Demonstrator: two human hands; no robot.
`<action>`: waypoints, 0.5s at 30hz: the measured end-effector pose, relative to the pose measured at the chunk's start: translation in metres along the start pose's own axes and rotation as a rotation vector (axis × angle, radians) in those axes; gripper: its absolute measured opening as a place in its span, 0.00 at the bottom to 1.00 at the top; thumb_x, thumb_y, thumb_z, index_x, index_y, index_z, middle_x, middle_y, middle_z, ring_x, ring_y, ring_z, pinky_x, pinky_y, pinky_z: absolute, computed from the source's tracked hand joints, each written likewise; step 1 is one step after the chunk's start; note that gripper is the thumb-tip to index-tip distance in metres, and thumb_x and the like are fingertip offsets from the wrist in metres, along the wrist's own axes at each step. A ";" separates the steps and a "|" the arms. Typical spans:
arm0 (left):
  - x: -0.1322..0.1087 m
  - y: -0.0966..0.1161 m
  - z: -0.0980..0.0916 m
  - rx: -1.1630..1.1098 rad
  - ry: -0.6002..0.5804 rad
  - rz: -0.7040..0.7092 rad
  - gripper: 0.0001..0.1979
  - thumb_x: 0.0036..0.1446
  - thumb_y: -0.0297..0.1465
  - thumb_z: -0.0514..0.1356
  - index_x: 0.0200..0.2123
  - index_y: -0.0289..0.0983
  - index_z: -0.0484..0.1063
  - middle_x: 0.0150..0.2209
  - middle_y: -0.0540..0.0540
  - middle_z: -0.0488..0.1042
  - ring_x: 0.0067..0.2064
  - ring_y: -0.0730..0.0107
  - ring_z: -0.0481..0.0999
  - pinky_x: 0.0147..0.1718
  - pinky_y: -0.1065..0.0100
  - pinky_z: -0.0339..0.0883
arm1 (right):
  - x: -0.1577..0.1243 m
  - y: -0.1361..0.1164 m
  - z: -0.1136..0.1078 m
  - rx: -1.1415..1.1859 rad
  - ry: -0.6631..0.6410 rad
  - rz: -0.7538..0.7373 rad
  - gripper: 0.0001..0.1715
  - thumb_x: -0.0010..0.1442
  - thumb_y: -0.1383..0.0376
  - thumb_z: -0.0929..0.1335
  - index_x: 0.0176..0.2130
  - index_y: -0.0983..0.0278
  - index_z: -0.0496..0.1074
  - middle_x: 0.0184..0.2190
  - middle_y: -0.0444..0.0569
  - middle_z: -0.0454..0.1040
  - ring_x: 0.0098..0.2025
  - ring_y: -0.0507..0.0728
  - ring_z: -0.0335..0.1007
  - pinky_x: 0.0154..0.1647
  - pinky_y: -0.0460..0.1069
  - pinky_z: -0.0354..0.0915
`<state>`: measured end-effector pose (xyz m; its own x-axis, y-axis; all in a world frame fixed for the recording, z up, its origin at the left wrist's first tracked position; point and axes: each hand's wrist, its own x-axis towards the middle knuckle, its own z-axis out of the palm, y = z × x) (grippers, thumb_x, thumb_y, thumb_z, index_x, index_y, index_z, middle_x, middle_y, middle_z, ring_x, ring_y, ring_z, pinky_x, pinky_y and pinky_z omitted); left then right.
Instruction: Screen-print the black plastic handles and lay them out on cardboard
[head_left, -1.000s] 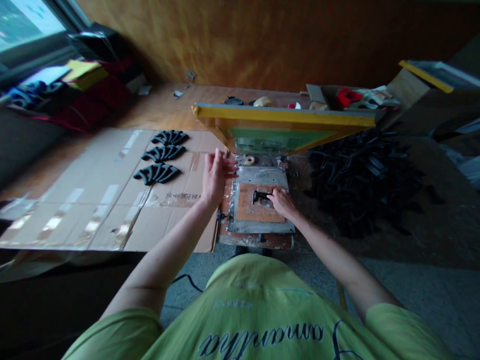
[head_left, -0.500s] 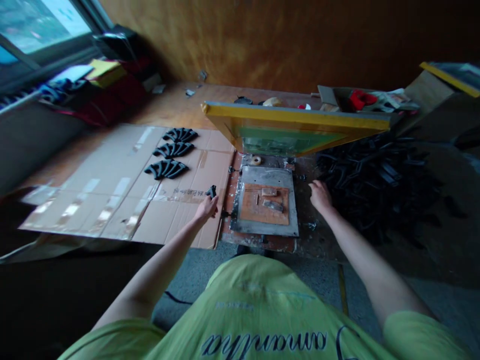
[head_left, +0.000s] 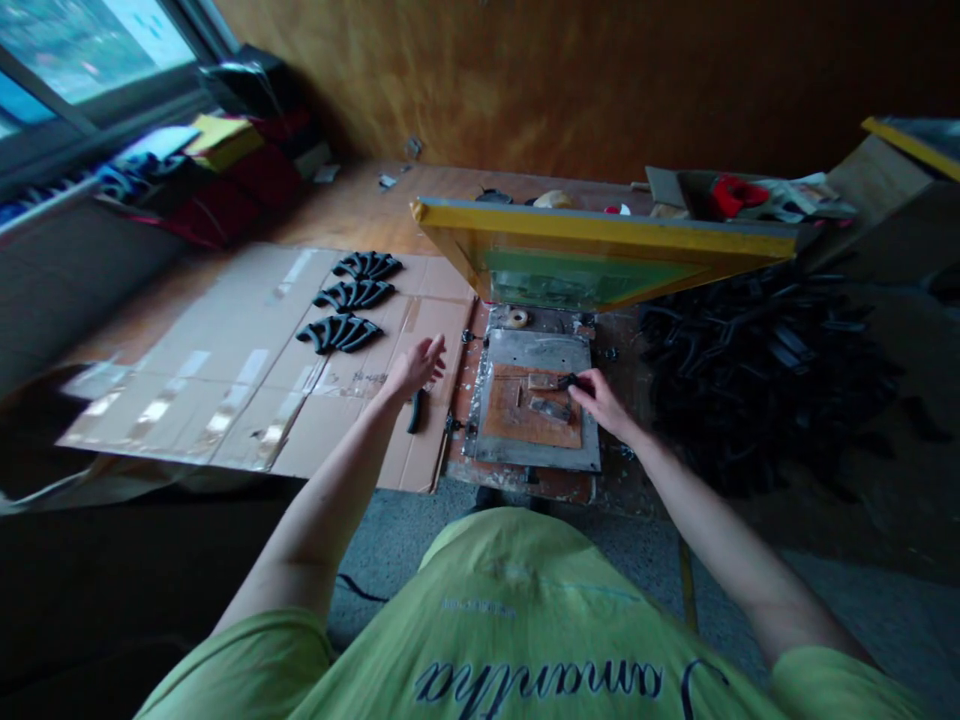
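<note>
My left hand (head_left: 421, 366) is open above the cardboard sheet (head_left: 232, 310), its fingers apart and nothing in them. Just below it, a black curved plastic piece (head_left: 414, 412) lies on the cardboard by its right edge. Between the fingertips of my right hand (head_left: 602, 400) is a small black plastic piece (head_left: 567, 381), mostly hidden by the fingers. That hand is over the right side of a brown board (head_left: 502, 425) with small raised blocks, fixed on a grey metal plate (head_left: 536, 350). Three fanned rows of black curved pieces (head_left: 341, 333) rest farther back on the cardboard.
A yellow-edged screen frame (head_left: 600, 228) stands tilted up behind the plate. To the right lies a large heap of black pieces (head_left: 757, 370). A tape roll (head_left: 517, 318) sits behind the plate, and an open carton (head_left: 667, 190) stands at the back right.
My left hand has let go of a black piece on the cardboard and moved slightly away from me. My right hand has come left from beside the heap to the board with another piece.
</note>
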<state>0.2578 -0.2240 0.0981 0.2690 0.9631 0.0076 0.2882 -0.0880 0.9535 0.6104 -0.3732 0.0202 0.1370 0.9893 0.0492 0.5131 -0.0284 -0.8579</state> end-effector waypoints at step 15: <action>-0.031 0.098 0.032 -0.333 0.048 0.025 0.28 0.59 0.55 0.53 0.40 0.35 0.75 0.23 0.50 0.71 0.21 0.77 0.68 0.19 0.75 0.60 | 0.010 -0.042 0.044 -0.662 0.023 -0.215 0.07 0.62 0.62 0.69 0.39 0.63 0.73 0.39 0.56 0.76 0.45 0.63 0.67 0.48 0.55 0.62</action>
<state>0.3069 -0.2701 0.1815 0.2262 0.9733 0.0385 -0.0361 -0.0311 0.9989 0.5531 -0.3562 0.0343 -0.0117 0.9797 0.1999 0.9384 0.0798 -0.3362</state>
